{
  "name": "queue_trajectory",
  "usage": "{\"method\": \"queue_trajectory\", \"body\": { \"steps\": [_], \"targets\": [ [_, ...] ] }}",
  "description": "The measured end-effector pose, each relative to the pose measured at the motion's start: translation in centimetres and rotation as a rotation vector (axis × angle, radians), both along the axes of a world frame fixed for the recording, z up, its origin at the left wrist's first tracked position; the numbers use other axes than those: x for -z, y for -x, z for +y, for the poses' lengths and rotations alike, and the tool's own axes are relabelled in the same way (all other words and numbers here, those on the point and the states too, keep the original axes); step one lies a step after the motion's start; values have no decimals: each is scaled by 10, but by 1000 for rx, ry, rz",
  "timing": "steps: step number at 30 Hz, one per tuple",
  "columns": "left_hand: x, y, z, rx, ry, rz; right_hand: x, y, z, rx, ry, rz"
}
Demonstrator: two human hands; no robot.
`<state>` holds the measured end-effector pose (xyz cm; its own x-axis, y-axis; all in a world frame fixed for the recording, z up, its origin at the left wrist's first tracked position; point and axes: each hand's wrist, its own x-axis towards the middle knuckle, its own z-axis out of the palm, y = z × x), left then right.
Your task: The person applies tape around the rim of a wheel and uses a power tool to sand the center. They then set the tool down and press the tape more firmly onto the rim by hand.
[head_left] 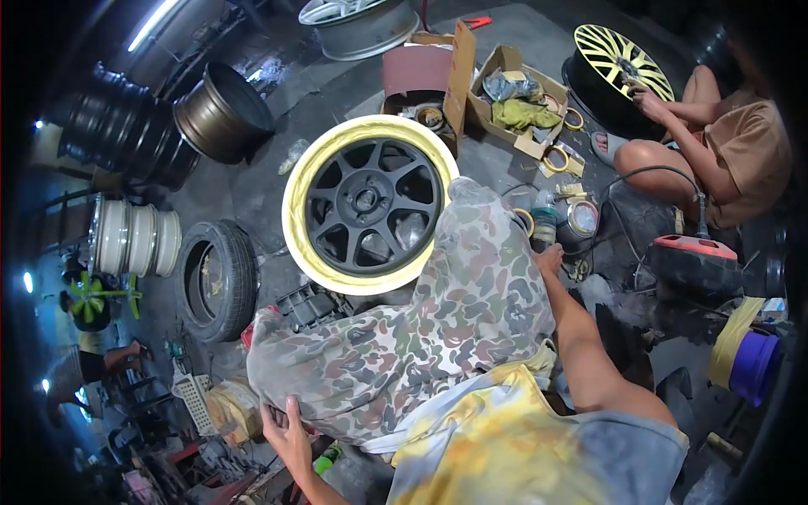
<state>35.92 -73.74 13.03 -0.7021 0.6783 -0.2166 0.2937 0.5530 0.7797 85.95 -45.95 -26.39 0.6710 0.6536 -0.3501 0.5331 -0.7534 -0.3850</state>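
Note:
My left hand [289, 431] rests against the camouflage trousers [379, 362] by my left knee, thumb and fingers apart, holding nothing. My right hand [550, 257] reaches out beyond my right knee, its fingers around the lower end of a small plastic bottle [545, 225] with a green band. Part of that grip is hard to make out. In front of my knees lies a dark multi-spoke wheel rim [366, 199], its outer lip covered with yellow masking tape [305, 244]. Beside the bottle are a tape roll [524, 220] and an open can [582, 217].
A co-worker [715, 143] sits at right with a yellow-spoked wheel [624, 63]. Cardboard boxes [551, 93] hold cloths and tape. A tyre [220, 282], a bronze rim [220, 114] and white rims [135, 237] stand left. A red-and-black machine [694, 261] with a cable lies right.

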Motion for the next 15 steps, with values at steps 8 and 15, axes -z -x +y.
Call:
{"method": "queue_trajectory", "body": {
  "steps": [8, 15],
  "targets": [
    [-60, -40, 77, 186, -367, 407, -51, -5, -11, -152, -330, -18],
    [-44, -101, 201, 677, -455, 158, -194, 16, 29, -456, -539, 366]
  ]
}}
